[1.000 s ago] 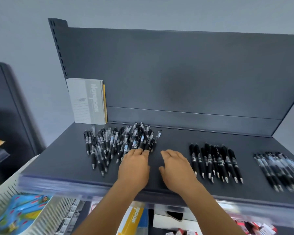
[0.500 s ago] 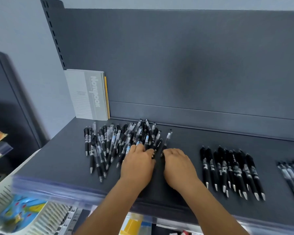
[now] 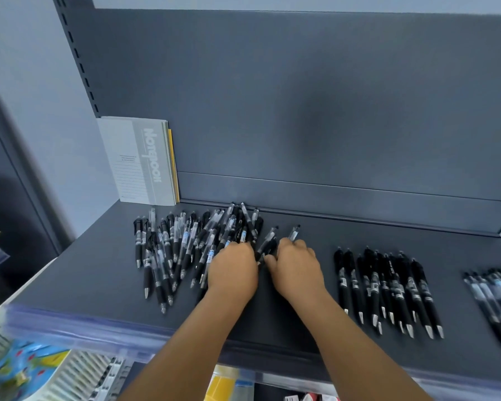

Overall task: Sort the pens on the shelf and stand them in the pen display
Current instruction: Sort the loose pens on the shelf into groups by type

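Change: since a second ago both hands have moved from the bare shelf in front of the heap up into its right edge; the fingers that lay flat then are curled now.
Left hand: the left hand (image 3: pixel 234 267) rests on the right fringe of the mixed pen pile (image 3: pixel 191 247), fingers bent down among the barrels; whether it grips one I cannot tell.
Right hand: the right hand (image 3: pixel 297 263) closes round a clear-barrelled pen (image 3: pixel 293 234) whose clicker end sticks out just beyond its fingertips.
Loose pen: a second pen (image 3: pixel 268 240) lies in the gap between the two hands, touching both.
Sorted rows: the black pen row (image 3: pixel 388 287) lies to the right of the right hand, well apart; the clear pen row (image 3: pixel 495 293) lies further right at the frame edge.
Shelf: the dark shelf (image 3: pixel 84 273) bears everything; a notebook (image 3: pixel 139 160) stands beyond the heap, to the left.
Pen display: not in view.
Meaning: sorting has likely resumed; most of the heap is unsorted, and standing pens comes later.
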Available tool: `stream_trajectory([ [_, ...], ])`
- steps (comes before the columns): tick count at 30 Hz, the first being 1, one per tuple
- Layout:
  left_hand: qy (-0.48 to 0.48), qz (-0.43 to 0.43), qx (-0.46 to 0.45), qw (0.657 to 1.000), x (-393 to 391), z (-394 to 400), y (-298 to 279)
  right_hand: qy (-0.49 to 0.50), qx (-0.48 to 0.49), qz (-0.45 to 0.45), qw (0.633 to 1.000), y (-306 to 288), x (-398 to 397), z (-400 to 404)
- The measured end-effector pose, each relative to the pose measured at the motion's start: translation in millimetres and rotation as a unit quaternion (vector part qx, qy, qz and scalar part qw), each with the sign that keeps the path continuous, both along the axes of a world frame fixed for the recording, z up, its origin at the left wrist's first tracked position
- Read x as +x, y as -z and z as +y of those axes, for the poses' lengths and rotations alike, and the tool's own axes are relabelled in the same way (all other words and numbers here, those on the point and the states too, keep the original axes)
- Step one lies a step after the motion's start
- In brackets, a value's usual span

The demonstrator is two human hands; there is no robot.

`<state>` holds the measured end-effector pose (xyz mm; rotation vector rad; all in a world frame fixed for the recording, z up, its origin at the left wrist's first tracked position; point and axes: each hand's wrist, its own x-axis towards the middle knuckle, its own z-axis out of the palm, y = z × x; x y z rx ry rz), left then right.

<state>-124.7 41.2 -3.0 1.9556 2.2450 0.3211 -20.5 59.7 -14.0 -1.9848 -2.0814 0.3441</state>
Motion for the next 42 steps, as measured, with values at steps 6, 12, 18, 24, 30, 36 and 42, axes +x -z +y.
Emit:
stream_trajectory([
  [6, -0.006, 0.012, -0.027, 1.0, 1.8, 0.2, -6.4, 0.049, -0.009, 0.011, 0.999, -2.0, -5.6, 3.5],
  [12, -0.002, -0.066, 0.018, 0.998, 0.3, -11.0, -6.9, 0.071, 0.023, 0.05, 0.996, -6.9, 16.6, -14.8],
  [18, 0.067, -0.126, 0.073, 0.987, 33.5, -27.1, -17.3, 0.121, 0.088, 0.061, 0.987, -24.2, 57.7, -51.5],
  [24, 0.142, -0.141, 0.098, 0.975, 90.0, -44.6, -23.1, 0.182, 0.107, 0.054, 0.976, -34.0, 116.1, -84.6],
  [30, 0.176, -0.154, 0.082, 0.969, 157.0, -54.8, -27.3, 0.221, 0.112, 0.038, 0.968, -39.1, 187.2, -106.6],
  [36, 0.178, -0.171, 0.05, 0.968, 239.5, -56.6, -25.3, 0.253, 0.104, 0.017, 0.962, -44.1, 270.5, -118.4],
  [42, 0.152, -0.161, 0.014, 0.975, 308.0, -57.8, -12.4, 0.255, 0.072, -0.001, 0.964, -31.9, 336.0, -113.5],
])
